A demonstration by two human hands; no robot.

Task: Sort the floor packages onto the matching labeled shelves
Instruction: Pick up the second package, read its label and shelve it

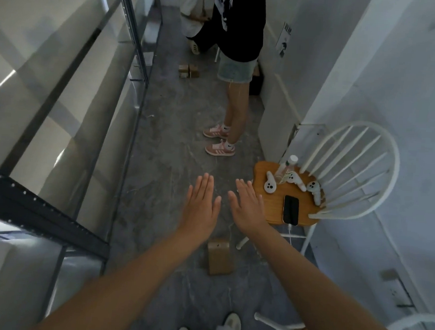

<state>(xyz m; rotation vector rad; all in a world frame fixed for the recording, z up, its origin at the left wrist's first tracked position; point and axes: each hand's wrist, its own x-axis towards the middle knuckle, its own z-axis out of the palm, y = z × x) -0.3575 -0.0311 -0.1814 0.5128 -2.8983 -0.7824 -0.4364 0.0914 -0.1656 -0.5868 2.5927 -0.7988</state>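
Shelving of dark metal (40,211) lines the left wall. Left hand (200,210) hovers flat, grip wide, fingers straight. 1 brown cardboard package (219,259) lies on the grey floor between the forearms. Right hand (249,208), just beside, shows the same wide grip. White spindle-back chair (262,170) stands at right.

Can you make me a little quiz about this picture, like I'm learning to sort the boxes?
1. True or false: the brown package lies on the floor, and no hand touches it.
2. Where is the phone? A: on the floor. B: on the chair seat. C: in a drawer.
3. Fill in: the left hand and the right hand are both ____, fingers straight.
Key: 1 true; 2 B; 3 open.
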